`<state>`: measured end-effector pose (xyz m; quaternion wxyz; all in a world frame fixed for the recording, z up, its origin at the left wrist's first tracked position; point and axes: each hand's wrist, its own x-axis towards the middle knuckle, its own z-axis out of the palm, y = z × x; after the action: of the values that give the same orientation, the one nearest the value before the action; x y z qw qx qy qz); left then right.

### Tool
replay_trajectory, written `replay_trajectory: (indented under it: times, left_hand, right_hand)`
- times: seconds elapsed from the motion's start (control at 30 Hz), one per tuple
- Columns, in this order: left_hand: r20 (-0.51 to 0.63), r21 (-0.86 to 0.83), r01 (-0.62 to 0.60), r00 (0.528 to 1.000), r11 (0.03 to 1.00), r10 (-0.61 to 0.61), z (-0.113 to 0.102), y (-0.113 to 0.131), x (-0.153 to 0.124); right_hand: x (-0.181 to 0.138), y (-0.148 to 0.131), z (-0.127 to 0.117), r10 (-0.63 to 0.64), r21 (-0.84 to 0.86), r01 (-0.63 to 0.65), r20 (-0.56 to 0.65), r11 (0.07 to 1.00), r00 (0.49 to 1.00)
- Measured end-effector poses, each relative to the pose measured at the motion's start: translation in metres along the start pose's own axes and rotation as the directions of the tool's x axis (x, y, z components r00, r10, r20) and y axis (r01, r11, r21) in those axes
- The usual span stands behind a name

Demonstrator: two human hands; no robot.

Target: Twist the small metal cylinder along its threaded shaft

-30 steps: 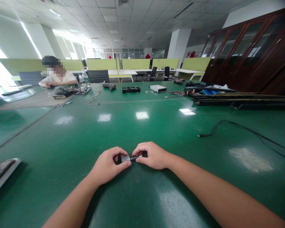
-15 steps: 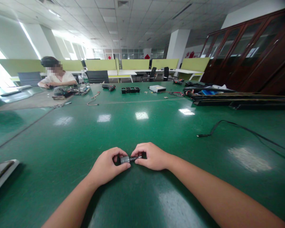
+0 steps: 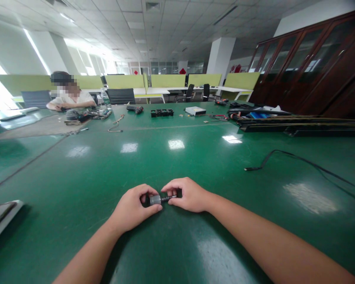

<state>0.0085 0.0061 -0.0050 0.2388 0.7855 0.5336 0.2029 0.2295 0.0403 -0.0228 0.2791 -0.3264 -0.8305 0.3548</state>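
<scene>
Just above the green tabletop, my left hand (image 3: 133, 207) grips a small silver cylinder with a dark, ribbed shaft (image 3: 155, 199), like a little motor. Its thumb and fingers close round the cylinder's body, and the palm side hides the left end. My right hand (image 3: 191, 195) is curled round the shaft, thumb below and index finger above. The shaft's thin metal tip (image 3: 174, 196) points right, into the right hand. The piece lies roughly level between both hands.
A black cable (image 3: 272, 156) runs along the right side. At the left edge lies a flat, light-rimmed device (image 3: 8, 215). Farther back are a power drill (image 3: 135, 109), a black slotted part (image 3: 162, 113), a silver box (image 3: 195, 111) and dark bars (image 3: 284, 124). Another person (image 3: 72, 96) sits far left.
My right index finger has lifted slightly and shifted left over the shaft. The left hand and the cylinder have hardly moved.
</scene>
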Motion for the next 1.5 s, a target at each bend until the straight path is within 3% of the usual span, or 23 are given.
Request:
replay_trajectory:
  times: [0.17,0.6,0.87,1.5]
  left_hand:
    - [-0.002,-0.002,-0.011,1.0,1.0,0.011,-0.0004,-0.0007,-0.0016]
    - [0.012,0.013,-0.026,1.0,1.0,0.026,-0.0012,0.0008,-0.0025]
    - [0.019,0.01,-0.035,0.999,0.999,0.035,-0.0001,0.0006,-0.0005]
    - [-0.005,0.001,-0.019,1.0,1.0,0.019,0.0008,0.0013,-0.0004]
  right_hand:
    - [-0.0004,0.0009,0.0026,0.039,0.048,-0.038,-0.034,0.998,0.999]
    - [-0.0012,0.0003,0.0029,-0.002,0.004,0.002,-0.06,1.0,0.998]
    - [-0.0011,-0.0022,0.0031,-0.142,-0.232,0.147,0.041,0.962,0.989]
    - [-0.0011,-0.006,0.0015,-0.166,-0.212,0.172,0.046,0.962,0.985]
